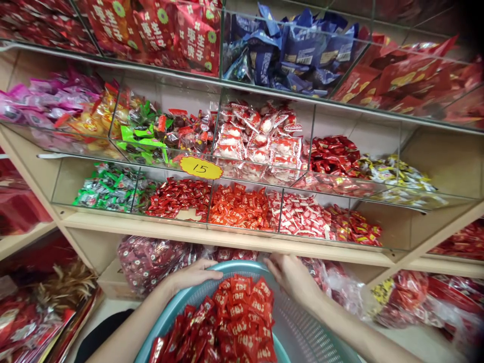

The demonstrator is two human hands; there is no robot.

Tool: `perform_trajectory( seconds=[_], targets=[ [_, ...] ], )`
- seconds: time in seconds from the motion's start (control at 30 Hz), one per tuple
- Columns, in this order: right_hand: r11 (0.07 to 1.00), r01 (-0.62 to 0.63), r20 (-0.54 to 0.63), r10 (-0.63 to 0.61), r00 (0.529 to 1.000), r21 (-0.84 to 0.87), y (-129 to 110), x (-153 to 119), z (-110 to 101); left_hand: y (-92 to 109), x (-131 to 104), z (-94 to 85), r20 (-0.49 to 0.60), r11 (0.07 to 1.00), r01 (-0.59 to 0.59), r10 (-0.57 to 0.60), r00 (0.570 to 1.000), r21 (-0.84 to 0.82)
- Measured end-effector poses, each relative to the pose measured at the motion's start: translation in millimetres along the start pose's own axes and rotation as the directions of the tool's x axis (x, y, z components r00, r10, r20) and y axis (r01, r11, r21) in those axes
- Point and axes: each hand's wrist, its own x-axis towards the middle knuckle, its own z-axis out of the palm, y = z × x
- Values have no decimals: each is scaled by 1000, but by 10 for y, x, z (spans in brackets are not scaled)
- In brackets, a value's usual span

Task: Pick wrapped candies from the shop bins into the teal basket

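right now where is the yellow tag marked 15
In the head view, the yellow tag is slightly left of centre, just above the shelved dark-red sweets.

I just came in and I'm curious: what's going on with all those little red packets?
A person's left grip and right grip are both on the rim of a blue-green basket with red packets heaped inside. It is in front of shelves stocked with more wrapped packets; a yellow tag there reads 15.

From the person's head, a single camera is looking forward and down, facing the shelves (pixel 227 239) that are sloping rightward across the upper frame; the basket (pixel 308 322) is sitting nearer, at bottom centre.
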Motion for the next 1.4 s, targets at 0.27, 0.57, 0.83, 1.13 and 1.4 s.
perform_trajectory(
  seconds=[0.27, 0.57, 0.83, 1.13, 1.4],
  targets=[
    [985, 147, -138, -159, 978, -95, -165, 996, -389, -24, 14, 2, -7, 1000, 6, -6, 1000, -6],
    [976, 213, -90, -208, 974, 46, -419, 1262, -245, 1, 37, 6, 28, 1000, -7, 7, 1000, -13],
    [972, 23, 81, -43, 996, 233, -810, 1438, -60, -31, 42, -3, 23, 999, -39, 39, 999, -10],
    [847, -90, 156, 9, 988, 525, -842, 1463, 12, 5, 47, -8, 30, 999, -23, 22, 999, 34],
    [772, -95, 121, 24, 992, 628, -873, 1469, 43, -15, 88, -14, 61, 998, -62, 60, 996, 33]
  ],
)
